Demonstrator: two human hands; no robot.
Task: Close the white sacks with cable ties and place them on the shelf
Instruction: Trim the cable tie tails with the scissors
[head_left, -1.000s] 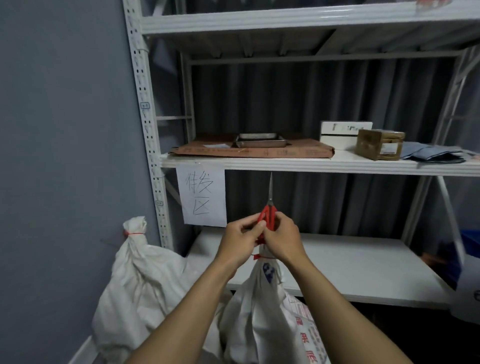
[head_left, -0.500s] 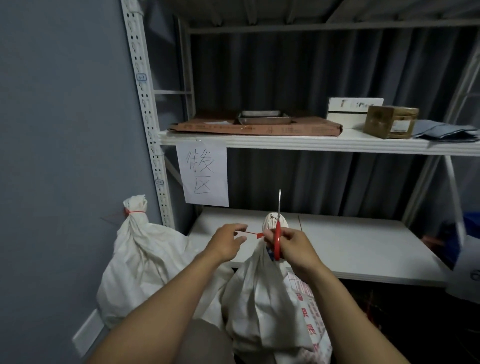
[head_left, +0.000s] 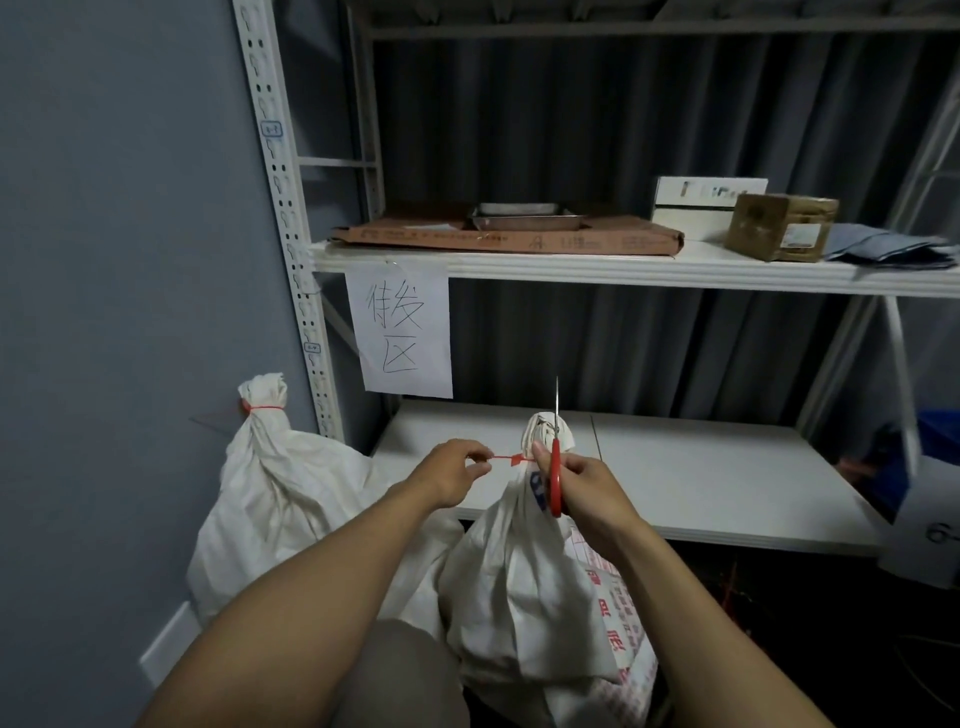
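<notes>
We look down past two bare forearms at a white sack (head_left: 519, 582) standing in front of a white metal shelf (head_left: 701, 467), its top level with the lower board. The sack's neck is bunched, and a red cable tie (head_left: 517, 459) circles it just below the tuft. The left hand (head_left: 457, 470) pinches the tie's free tail between thumb and fingertips and holds it stretched straight out to the left. The right hand (head_left: 584, 486) is curled round the sack's neck and round red-handled scissors (head_left: 556, 483), whose blades lie together and point straight up, clear of the tie. A second white sack (head_left: 270, 493), already tied in red, stands beside the grey wall to the left, also off the shelf.

We judge the step in hand to be cinching this tie tight. Next, we think, the scissors must swing down to the taut tail and snip it near the lock without nicking the fabric. Both sacks then need lifting onto the shelf.
</notes>
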